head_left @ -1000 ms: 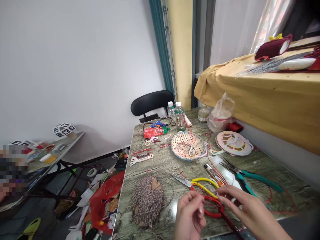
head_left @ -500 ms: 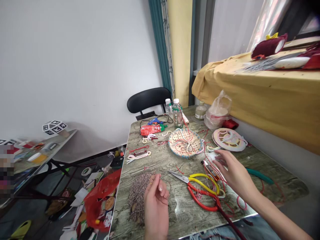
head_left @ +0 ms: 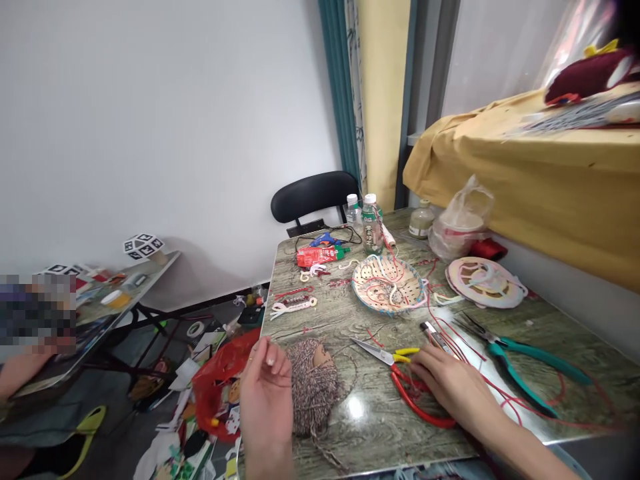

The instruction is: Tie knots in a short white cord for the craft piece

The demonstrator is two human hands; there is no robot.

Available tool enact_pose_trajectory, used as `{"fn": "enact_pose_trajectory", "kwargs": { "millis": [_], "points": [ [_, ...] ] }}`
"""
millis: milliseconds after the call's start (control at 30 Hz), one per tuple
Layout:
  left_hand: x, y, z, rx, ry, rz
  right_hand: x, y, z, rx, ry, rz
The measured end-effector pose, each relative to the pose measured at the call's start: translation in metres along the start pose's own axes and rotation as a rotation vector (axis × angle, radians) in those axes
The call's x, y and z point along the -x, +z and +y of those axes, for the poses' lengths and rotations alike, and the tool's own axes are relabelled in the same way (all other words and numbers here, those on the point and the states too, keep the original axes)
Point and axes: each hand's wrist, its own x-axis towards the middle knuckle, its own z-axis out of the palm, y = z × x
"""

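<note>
My right hand is over the handles of a pair of scissors, its fingers curled round the yellow handle. The red handle shows below it, and the blades lie on the table pointing left. My left hand is raised at the table's left edge with its fingers curled in; whatever they hold, if anything, I cannot make out. Just right of it lies a ball of mottled brown yarn. A box cutter and red cords lie beyond my right hand, with green-handled pliers to its right.
A shallow woven basket with red and white cords stands mid-table. Behind are bottles, a red glue bottle and a glue gun. A round pale woven piece lies right. At far left a person's arm rests on another table.
My right hand has come down from beside the basket onto the scissors' handles. My left hand has moved left, uncovering the yarn ball. The view has swung left, bringing the pliers out from behind my arm.
</note>
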Motion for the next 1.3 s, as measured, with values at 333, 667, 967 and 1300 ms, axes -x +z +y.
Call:
{"fn": "enact_pose_trajectory", "kwargs": {
  "millis": [333, 667, 967, 1300],
  "points": [
    [-0.014, -0.016, 0.033, 0.069, 0.124, 0.005, -0.045, 0.036, -0.11, -0.144, -0.381, -0.177],
    [-0.016, -0.022, 0.039, 0.09, 0.163, 0.002, -0.083, 0.084, -0.121, -0.36, -0.301, -0.249],
    [-0.02, -0.026, 0.039, 0.089, 0.192, 0.012, -0.132, 0.02, -0.059, -1.048, 0.234, 0.201],
    [-0.022, -0.023, 0.031, -0.034, 0.271, 0.048, -0.132, -0.02, -0.049, -1.42, 0.534, 0.259]
  ]
}}
